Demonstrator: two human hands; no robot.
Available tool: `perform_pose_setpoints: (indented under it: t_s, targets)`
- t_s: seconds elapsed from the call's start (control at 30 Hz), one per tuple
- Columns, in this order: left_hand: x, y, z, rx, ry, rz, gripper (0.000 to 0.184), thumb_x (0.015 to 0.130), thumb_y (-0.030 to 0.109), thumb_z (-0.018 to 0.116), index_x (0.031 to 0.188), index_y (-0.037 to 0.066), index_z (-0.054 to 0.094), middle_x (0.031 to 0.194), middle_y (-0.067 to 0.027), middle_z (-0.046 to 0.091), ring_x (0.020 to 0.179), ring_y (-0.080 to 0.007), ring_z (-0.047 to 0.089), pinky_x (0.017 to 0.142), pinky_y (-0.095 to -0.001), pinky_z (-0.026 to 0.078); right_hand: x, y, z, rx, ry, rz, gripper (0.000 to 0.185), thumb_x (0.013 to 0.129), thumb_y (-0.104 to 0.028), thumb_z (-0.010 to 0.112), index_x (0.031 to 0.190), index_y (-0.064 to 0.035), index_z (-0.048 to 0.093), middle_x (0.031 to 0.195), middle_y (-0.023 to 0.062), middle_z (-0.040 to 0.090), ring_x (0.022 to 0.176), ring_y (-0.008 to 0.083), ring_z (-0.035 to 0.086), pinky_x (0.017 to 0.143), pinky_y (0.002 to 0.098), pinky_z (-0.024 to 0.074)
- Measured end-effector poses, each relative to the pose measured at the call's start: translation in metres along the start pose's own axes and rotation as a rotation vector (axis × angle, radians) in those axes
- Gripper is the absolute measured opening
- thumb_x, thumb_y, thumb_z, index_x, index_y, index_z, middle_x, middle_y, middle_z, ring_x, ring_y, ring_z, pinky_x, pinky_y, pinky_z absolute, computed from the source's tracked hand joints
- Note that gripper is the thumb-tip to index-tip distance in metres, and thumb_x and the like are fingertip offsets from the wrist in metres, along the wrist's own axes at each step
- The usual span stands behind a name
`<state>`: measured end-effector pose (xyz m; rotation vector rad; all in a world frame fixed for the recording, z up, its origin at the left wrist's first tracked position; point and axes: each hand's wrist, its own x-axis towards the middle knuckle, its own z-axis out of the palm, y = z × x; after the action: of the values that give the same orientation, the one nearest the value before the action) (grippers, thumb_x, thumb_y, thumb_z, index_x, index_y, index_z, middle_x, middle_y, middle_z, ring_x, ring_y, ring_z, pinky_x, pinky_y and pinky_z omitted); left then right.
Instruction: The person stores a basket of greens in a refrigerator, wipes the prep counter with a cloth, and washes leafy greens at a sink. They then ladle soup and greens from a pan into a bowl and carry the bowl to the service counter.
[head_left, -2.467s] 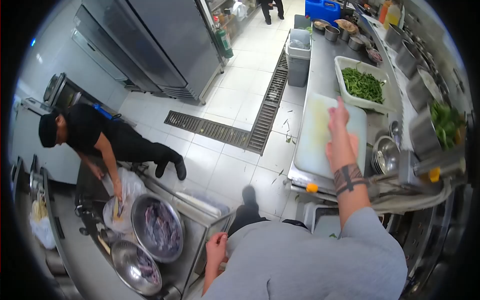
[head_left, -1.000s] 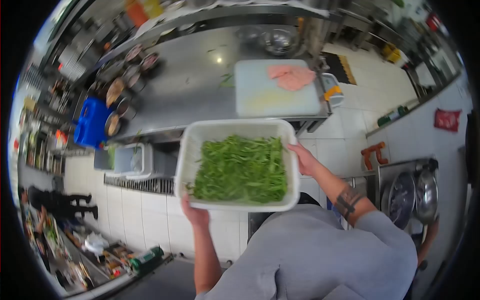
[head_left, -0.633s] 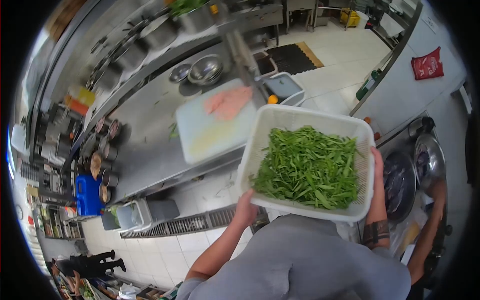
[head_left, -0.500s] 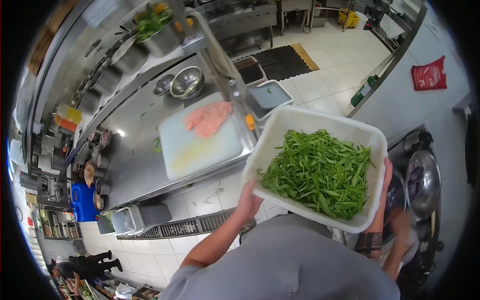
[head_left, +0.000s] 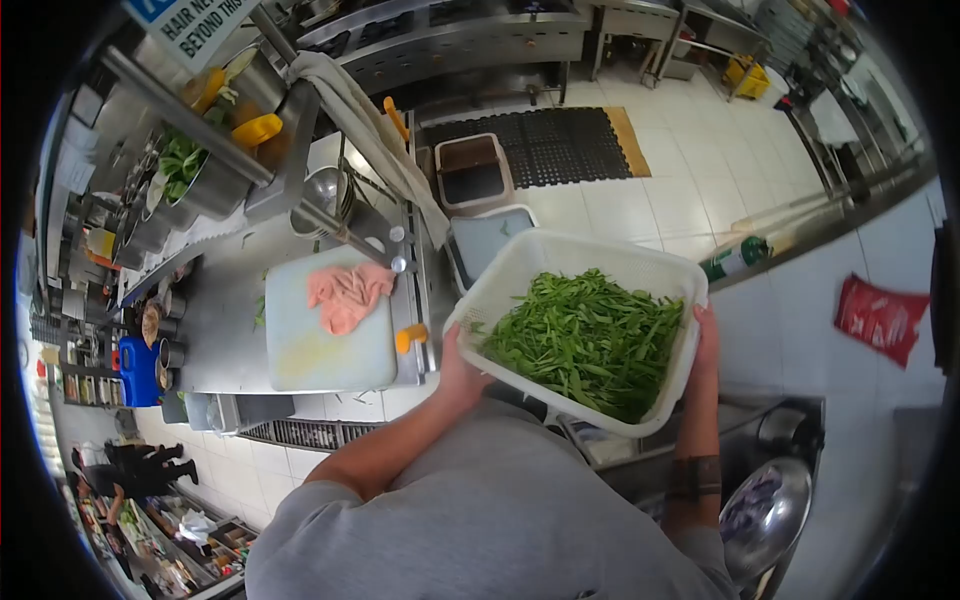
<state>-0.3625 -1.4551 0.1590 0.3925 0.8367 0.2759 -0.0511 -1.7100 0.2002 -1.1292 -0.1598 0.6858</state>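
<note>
A white perforated basket [head_left: 480,285] is held up in front of my body, slightly tilted. Cut green leaves [head_left: 590,345] are heaped in it. My left hand [head_left: 462,368] grips the basket's left side. At its right side, my right hand [head_left: 706,335] is wrapped round the rim, with the fingers partly hidden. To the left, a white cutting board [head_left: 330,362] lies on the steel counter [head_left: 220,310], with a crumpled pink cloth [head_left: 348,296] on it.
Plastic tubs [head_left: 505,163] and a black mat [head_left: 560,140] are on the floor ahead. A metal bowl [head_left: 765,515] stands at lower right. A green extinguisher [head_left: 738,257] and a red bag [head_left: 880,318] are at right. Another person [head_left: 140,468] is at far left.
The basket was lifted off the counter and is now carried in both my hands. The view has turned right, bringing the floor tubs, mat and stoves ahead.
</note>
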Motion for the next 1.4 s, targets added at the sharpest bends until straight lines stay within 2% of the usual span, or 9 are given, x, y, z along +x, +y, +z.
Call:
perform_pose_setpoints:
  t_s: [0.43,0.63,0.7,0.8,0.87,1.03,1.1,1.27,1.4]
  targets:
    - [0.202,0.083,0.012,-0.36,0.225,0.219,0.072,0.1,0.063,0.035,0.152,0.015,0.043,0.152,-0.0083,0.05,0.14,-0.0312,0.045,0.115,-0.0535,0.034,0.295,0.041,0.083,-0.24,-0.134,0.319,0.071,0.09,-0.032,0.06,0.153,-0.0082,0.04,0.135,0.0126,0.056,0.122,0.0282,0.055,0.103,0.0413,0.0472]
    - [0.263,0.045,0.02,-0.389,0.274,0.106,0.053,0.101,0.036,0.057,0.146,0.01,0.048,0.142,-0.0099,0.056,0.129,-0.029,0.055,0.098,-0.0527,0.053,0.462,0.008,0.076,-0.334,-0.265,0.431,0.071,0.084,-0.025,0.058,0.152,-0.009,0.043,0.128,0.0124,0.062,0.109,0.0284,0.063,0.095,0.0407,0.0535]
    - [0.282,0.038,0.038,-0.137,0.205,-0.059,0.05,0.101,0.029,0.059,0.145,0.007,0.048,0.138,-0.0104,0.057,0.125,-0.0291,0.058,0.095,-0.0503,0.057,0.517,-0.009,0.083,-0.365,-0.348,0.471,0.071,0.083,-0.024,0.057,0.152,-0.0089,0.044,0.127,0.0127,0.063,0.107,0.0284,0.064,0.094,0.0409,0.0547]
    - [0.315,0.059,0.093,-0.299,0.145,0.001,0.051,0.101,0.025,0.062,0.145,0.006,0.047,0.135,-0.0125,0.058,0.122,-0.0298,0.06,0.095,-0.0511,0.057,0.58,-0.054,0.127,-0.338,-0.456,0.534,0.074,0.082,-0.011,0.056,0.154,-0.0095,0.04,0.13,0.013,0.062,0.109,0.0285,0.064,0.094,0.0405,0.0555]
    - [0.371,0.072,0.112,-0.365,0.092,0.125,0.052,0.102,0.024,0.061,0.147,0.005,0.045,0.138,-0.0134,0.057,0.122,-0.0301,0.061,0.097,-0.0501,0.057,0.615,-0.07,0.166,-0.646,-0.421,0.547,0.082,0.078,0.005,0.052,0.156,-0.0109,0.035,0.133,0.0132,0.058,0.111,0.0285,0.062,0.095,0.0408,0.0549]
    - [0.495,0.143,0.145,-0.277,0.348,0.448,0.056,0.1,0.005,0.055,0.152,0.003,0.034,0.137,-0.0135,0.058,0.116,-0.0252,0.065,0.097,-0.0427,0.058,0.734,-0.065,0.217,-0.727,-0.545,0.49,0.09,0.073,0.016,0.051,0.157,-0.012,0.033,0.135,0.0135,0.052,0.113,0.0274,0.058,0.095,0.0401,0.054]
    - [0.525,0.18,0.147,-0.096,0.585,0.466,0.059,0.1,0.014,0.061,0.152,0.006,0.034,0.134,-0.0113,0.059,0.114,-0.0216,0.062,0.091,-0.0416,0.055,0.755,-0.054,0.246,-0.696,-0.525,0.452,0.089,0.073,0.015,0.053,0.156,-0.0119,0.034,0.135,0.0135,0.051,0.114,0.027,0.057,0.094,0.04,0.0535]
    - [0.575,0.248,0.113,0.445,1.166,0.654,0.057,0.104,0.035,0.054,0.151,0.004,0.044,0.146,-0.0218,0.056,0.135,-0.0335,0.054,0.112,-0.0384,0.041,0.767,-0.017,0.307,-0.594,-0.672,0.096,0.075,0.073,0.012,0.058,0.145,-0.0056,0.042,0.124,0.0113,0.058,0.108,0.0233,0.061,0.094,0.0349,0.0511]
    - [0.575,0.315,0.085,0.364,0.98,0.66,0.075,0.107,0.057,0.037,0.156,0.0,0.038,0.159,-0.0199,0.042,0.15,-0.0306,0.036,0.122,-0.0346,0.025,0.74,0.012,0.346,-0.768,-0.749,-0.136,0.07,0.077,0.01,0.06,0.144,-0.0015,0.045,0.127,0.01,0.06,0.108,0.0195,0.062,0.096,0.0302,0.0487]
